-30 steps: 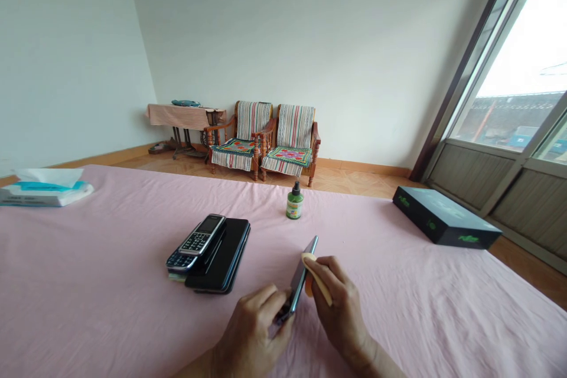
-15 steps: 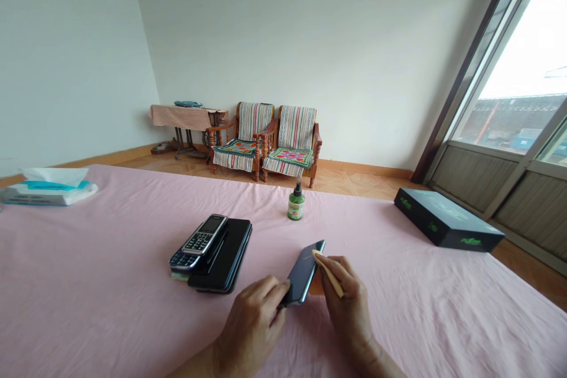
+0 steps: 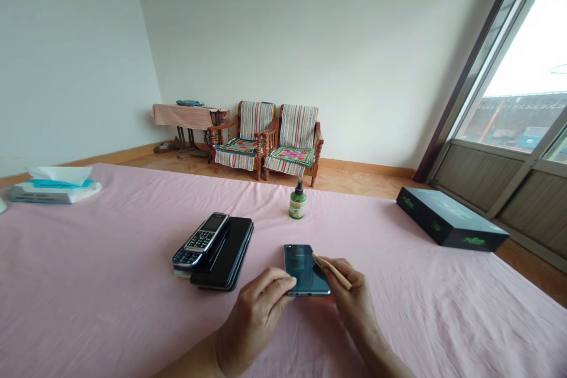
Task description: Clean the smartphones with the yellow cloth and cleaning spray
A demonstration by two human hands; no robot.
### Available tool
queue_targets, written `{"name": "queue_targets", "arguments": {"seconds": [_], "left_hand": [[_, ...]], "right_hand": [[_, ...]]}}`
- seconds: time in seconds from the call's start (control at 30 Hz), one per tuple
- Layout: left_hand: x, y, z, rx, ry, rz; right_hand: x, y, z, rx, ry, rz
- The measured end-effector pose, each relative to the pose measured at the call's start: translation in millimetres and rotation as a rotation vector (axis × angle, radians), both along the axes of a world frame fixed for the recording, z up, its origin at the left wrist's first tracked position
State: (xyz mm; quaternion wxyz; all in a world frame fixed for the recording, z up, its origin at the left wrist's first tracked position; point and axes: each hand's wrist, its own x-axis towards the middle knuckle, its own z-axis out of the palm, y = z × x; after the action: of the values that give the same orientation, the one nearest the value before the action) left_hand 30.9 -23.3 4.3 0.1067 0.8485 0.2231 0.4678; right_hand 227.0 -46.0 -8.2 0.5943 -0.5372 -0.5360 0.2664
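Observation:
A dark, glossy smartphone is between my hands, its back facing up. My left hand pinches the phone's lower left corner with thumb and fingers. In my right hand is a slim tan strip, gripped between thumb and fingers; its material is unclear. The strip's tip is at the phone's right edge. A sliver of orange shows under the phone's near edge, mostly hidden. To the left lies a stack of phones, with a silver keypad phone resting over black smartphones.
A green spray bottle stands beyond the phone. At the right is a black box with green lettering, at the far left a tissue pack. The pink cloth covers the surface. Two wooden chairs stand against the wall.
The smartphone has gone from tilted and turned to lying flatter and straighter, its back more in view. My right hand has shifted slightly with the tan strip. My left hand still grips the phone.

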Motion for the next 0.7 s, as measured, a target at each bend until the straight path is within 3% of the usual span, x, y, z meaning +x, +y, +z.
{"name": "queue_targets", "arguments": {"seconds": [0.17, 0.33, 0.5, 0.7], "left_hand": [[-0.2, 5.2, 1.8, -0.034, -0.039, -0.002], [1.1, 6.7, 2.7, -0.062, -0.110, 0.008], [1.1, 8.5, 0.2, -0.080, -0.118, 0.003], [-0.1, 9.2, 0.1, -0.108, -0.103, -0.028]], "right_hand": [[-0.3, -26.0, 18.4, 0.187, -0.236, -0.043], [-1.7, -47.5, 10.0, 0.435, -0.655, -0.086], [-6.6, -45.6, 1.5, 0.576, -1.000, -0.076], [-20.4, -41.2, 14.1, 0.686, -1.158, -0.086]]}}
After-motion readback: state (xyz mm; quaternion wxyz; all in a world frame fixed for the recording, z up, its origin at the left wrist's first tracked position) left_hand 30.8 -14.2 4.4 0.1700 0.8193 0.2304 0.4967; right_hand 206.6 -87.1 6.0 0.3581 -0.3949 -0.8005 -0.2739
